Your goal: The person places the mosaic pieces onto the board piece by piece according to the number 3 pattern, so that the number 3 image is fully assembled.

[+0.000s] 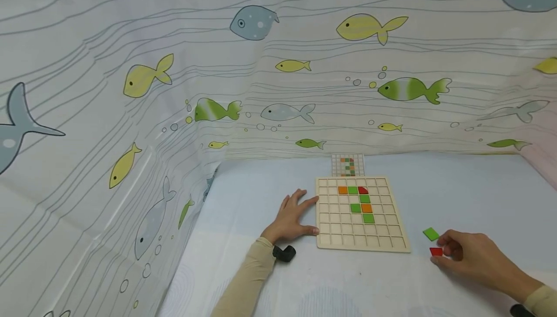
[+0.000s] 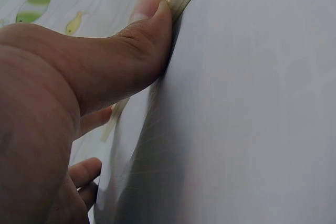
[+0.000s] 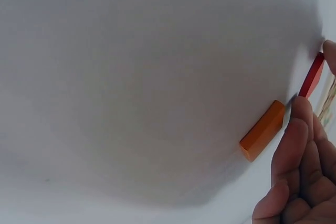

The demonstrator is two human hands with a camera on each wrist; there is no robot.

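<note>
A square wooden grid board (image 1: 335, 231) lies on the table. Several green and orange square tiles and a red tile with one rounded corner (image 1: 363, 190) sit in its cells. Against the board's left edge, my left hand (image 1: 292, 218) rests with thumb and index finger spread along the side; its thumb (image 2: 149, 30) meets the wooden edge in the left wrist view. To the right of the board, my right hand (image 1: 478, 259) pinches a red tile (image 3: 312, 74) between thumb and fingertips. Beside those fingers lies an orange tile (image 3: 262, 130), hidden in the head view.
A green tile (image 1: 431, 234) lies just beyond my right fingertips. Behind the board is a pattern card (image 1: 337, 167), its lower edge meeting the board. A fish-printed sheet (image 1: 261, 85) hangs behind and to the left of the table.
</note>
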